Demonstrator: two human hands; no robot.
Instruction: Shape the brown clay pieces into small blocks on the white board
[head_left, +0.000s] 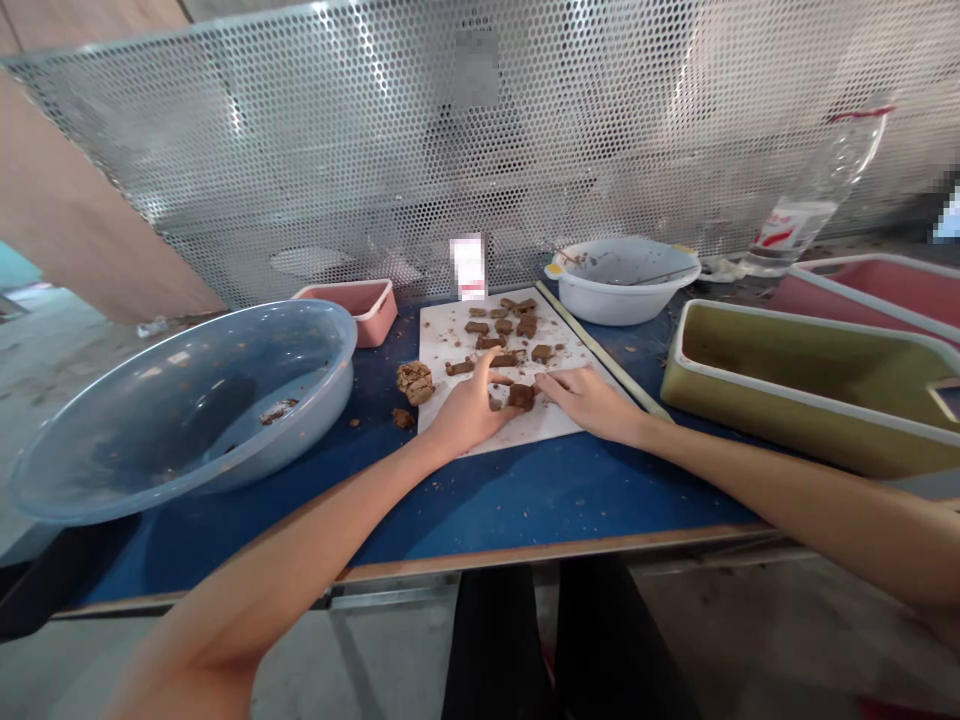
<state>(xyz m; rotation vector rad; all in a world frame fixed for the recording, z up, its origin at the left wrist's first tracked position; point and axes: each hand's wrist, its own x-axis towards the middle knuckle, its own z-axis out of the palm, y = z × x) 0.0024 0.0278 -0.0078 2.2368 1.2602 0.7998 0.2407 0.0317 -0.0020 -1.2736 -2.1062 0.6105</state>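
centrally in the head view, a brown lump (520,397) sits on a white board (532,430); the left hand (466,408) is spread, thumb against it; the right hand (589,398) touches its far-right edge, whether pinching i cannot tell.

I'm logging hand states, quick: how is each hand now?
Left hand: open, thumb and index finger spread, thumb at the brown clay-like block.
Right hand: fingertips at the block's right side; whether it grips cannot be told.

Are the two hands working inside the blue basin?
No, the left hand and right hand are at a brown block over the white board.
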